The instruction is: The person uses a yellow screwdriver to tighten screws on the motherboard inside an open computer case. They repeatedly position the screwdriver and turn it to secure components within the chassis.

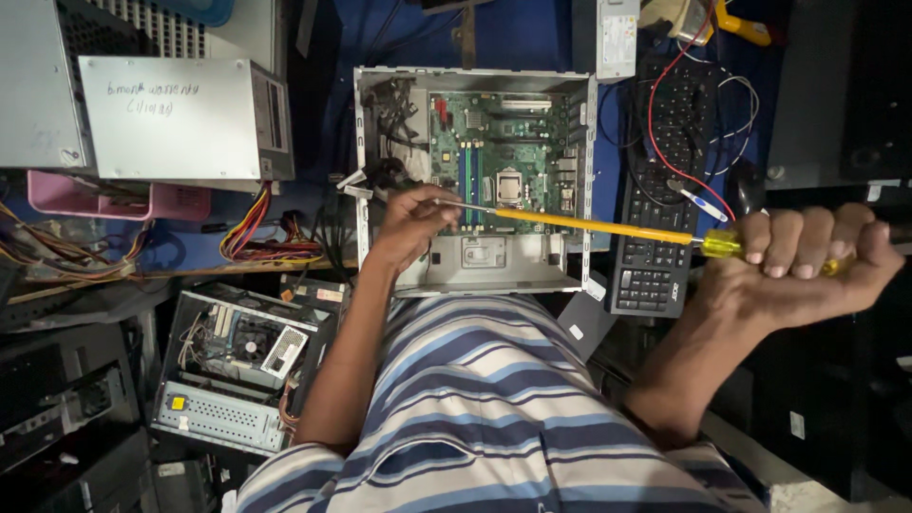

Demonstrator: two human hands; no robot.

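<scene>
An open desktop computer case [472, 77] lies on the bench with its green motherboard [494, 142] showing. My right hand [807, 261] grips the yellow handle of a long screwdriver [589, 225]. Its shaft runs leftward across the case. My left hand [410, 223] pinches the metal tip of the shaft over the case's lower left part, near a bundle of dark cables [389, 114]. My striped shirt [484, 408] fills the lower middle of the view.
A black keyboard [655, 256] with red and black wires [703, 104] lies right of the case. Grey power supply units [180, 114] and a pink tray [114, 199] sit at left. Another opened case [237, 370] rests lower left.
</scene>
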